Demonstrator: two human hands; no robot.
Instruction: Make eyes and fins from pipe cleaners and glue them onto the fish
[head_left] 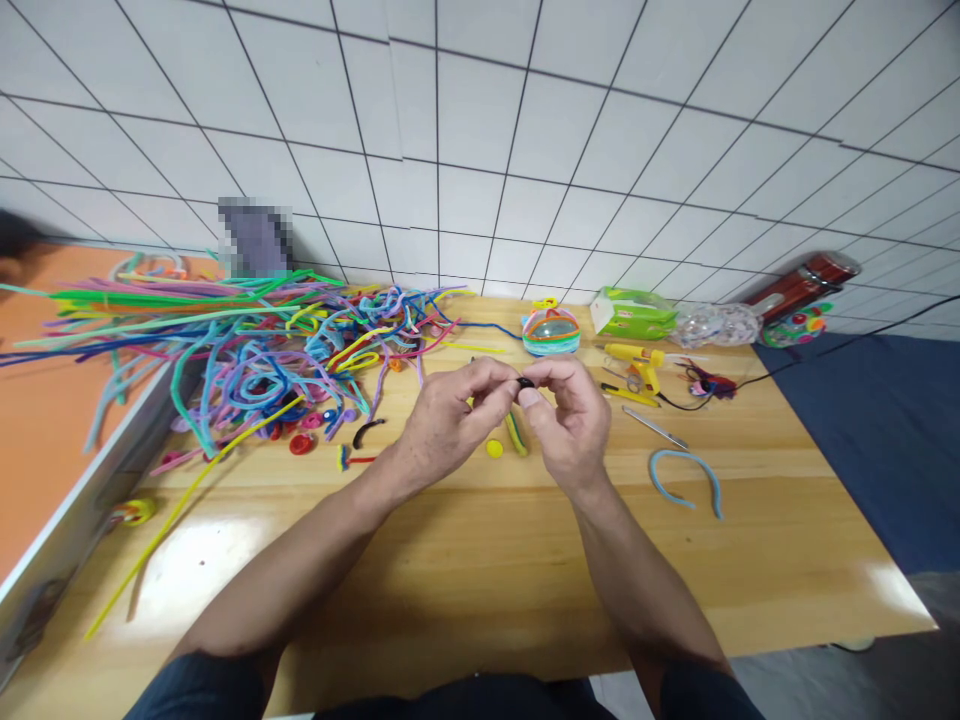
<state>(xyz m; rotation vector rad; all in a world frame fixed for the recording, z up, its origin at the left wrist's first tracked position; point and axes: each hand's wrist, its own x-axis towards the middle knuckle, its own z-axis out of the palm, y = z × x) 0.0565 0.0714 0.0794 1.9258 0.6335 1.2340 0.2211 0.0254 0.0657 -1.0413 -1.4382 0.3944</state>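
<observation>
Both hands, the left and the right, are nearly closed, thumb and fingertips pinched on one small black piece held between them above the middle of the wooden counter. The forearms reach in from the lower edge and angle toward each other, so the hands almost meet, backs partly upward. The fingers hide much of the black piece, and its shape is hard to make out; they also partly cover things behind. Just below the pinch lie a yellow-green strip and a yellow disc. The upper arms are cut off.
</observation>
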